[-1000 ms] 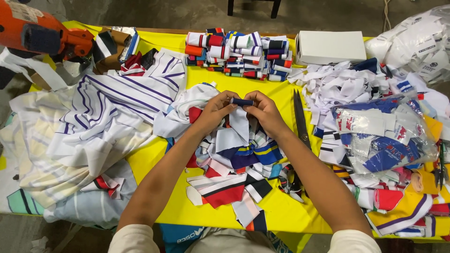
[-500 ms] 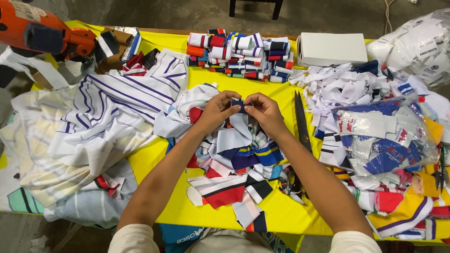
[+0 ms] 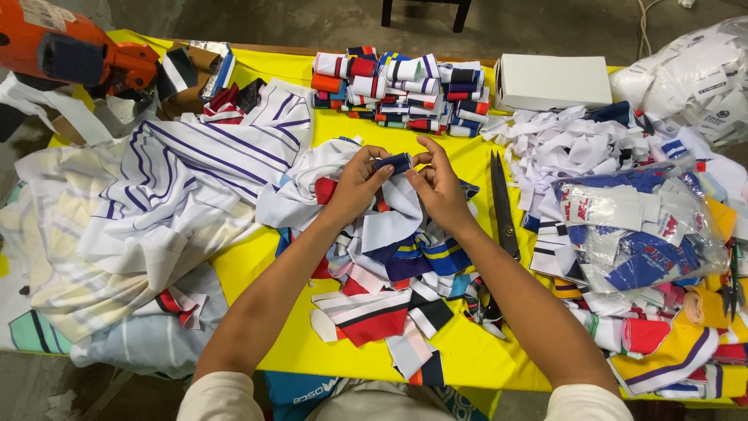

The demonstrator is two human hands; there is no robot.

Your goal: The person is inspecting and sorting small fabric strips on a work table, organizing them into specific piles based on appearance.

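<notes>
Yellow table (image 3: 257,273), hands (image 3: 399,183) since rolled navy fabric strip (image 3: 392,163) tighter

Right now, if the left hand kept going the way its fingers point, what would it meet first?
Probably the right hand: the left hand points across at it, both pinching a small dark blue fabric piece between them.

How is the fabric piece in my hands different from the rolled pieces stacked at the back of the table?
The dark blue roll is single, pinched between the left hand and right hand; the stacked rolls are many, resting in rows. It is one colour; they mix red, white, orange and blue. Both are small rolled fabric.
</notes>
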